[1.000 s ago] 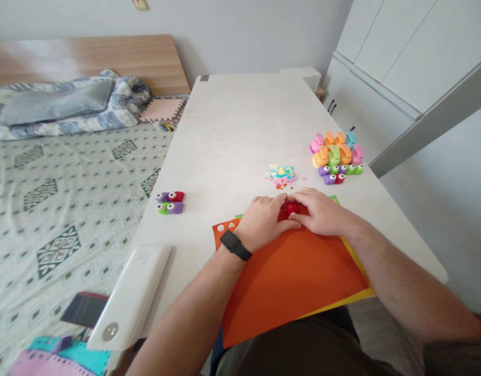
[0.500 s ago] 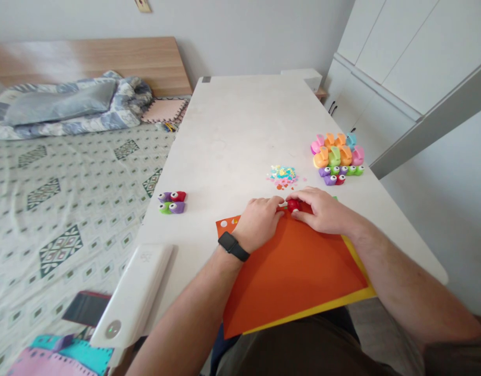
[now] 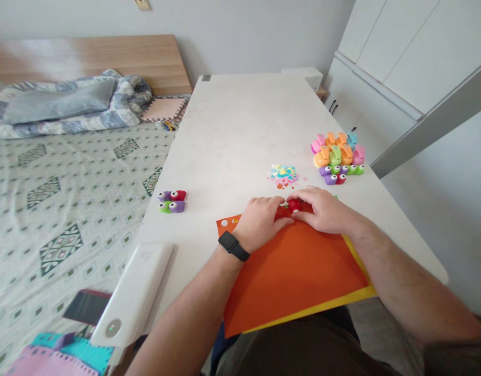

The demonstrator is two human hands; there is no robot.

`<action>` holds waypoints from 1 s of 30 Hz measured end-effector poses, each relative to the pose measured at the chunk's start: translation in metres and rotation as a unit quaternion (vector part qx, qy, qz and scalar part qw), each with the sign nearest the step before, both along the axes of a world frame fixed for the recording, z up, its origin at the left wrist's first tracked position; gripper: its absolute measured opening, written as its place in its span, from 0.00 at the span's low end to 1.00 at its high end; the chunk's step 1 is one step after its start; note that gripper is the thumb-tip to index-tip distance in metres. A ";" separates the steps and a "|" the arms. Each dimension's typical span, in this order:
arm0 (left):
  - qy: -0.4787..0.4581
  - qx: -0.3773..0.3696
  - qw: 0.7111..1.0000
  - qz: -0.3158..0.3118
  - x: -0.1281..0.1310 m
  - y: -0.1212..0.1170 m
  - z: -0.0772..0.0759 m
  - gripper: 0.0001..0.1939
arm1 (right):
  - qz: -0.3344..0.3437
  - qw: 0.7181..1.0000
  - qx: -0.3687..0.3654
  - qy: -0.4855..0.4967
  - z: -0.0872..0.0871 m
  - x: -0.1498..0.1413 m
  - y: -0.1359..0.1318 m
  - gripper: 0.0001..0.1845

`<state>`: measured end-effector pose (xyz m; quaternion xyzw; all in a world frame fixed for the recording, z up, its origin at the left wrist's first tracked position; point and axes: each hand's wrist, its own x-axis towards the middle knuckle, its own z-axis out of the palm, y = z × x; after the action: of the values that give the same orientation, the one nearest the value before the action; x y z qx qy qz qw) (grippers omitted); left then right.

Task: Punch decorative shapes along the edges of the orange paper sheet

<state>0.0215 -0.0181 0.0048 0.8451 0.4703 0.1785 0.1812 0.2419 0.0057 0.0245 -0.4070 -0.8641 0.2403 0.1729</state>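
A red craft paper punch [image 3: 293,206] sits at the far edge of an orange sheet of paper [image 3: 295,271]. My right hand [image 3: 322,210] is closed round this punch, fingers on its far side and thumb on the near side. My left hand [image 3: 259,222], with a black watch on the wrist, holds the sheet's far edge just left of the punch. Its thumb lies over the orange paper, pointing at the punch; its other fingertips are partly hidden. Round holes show in the sheet's far left corner. Yellow paper [image 3: 314,313] lies underneath.
Beyond my hands is a pile of coloured paper bits [image 3: 283,174]. Several more punches [image 3: 336,156] stand in rows at the right, and a small group of punches [image 3: 172,201] at the left. A long white device [image 3: 136,292] lies on the white table's [image 3: 240,125] left edge.
My left thumb has stretched to the right across the orange sheet toward the punch. My right hand and the red punch stay nearly where they were.
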 end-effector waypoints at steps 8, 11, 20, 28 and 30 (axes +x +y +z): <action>-0.005 0.002 1.000 -0.003 0.000 0.000 0.000 0.23 | -0.009 1.000 -0.007 -0.002 -0.001 0.000 -0.001 0.13; -0.018 0.000 1.000 -0.005 0.000 -0.001 0.001 0.26 | -0.008 1.000 -0.004 0.000 -0.002 -0.002 -0.001 0.14; -0.067 -0.027 0.997 -0.009 0.008 0.002 -0.001 0.24 | 0.001 1.000 0.009 -0.007 -0.005 -0.006 -0.002 0.11; -0.056 -0.019 0.998 -0.008 0.011 0.005 -0.002 0.21 | -0.001 1.000 0.021 -0.011 -0.008 -0.007 0.000 0.10; -0.047 -0.016 0.999 -0.008 0.013 0.005 -0.003 0.21 | -0.001 1.000 0.024 -0.015 -0.008 -0.007 0.000 0.10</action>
<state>0.0340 -0.0130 0.0022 0.8364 0.4574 0.2088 0.2180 0.2347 0.0059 0.0163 -0.4068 -0.8718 0.2135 0.1699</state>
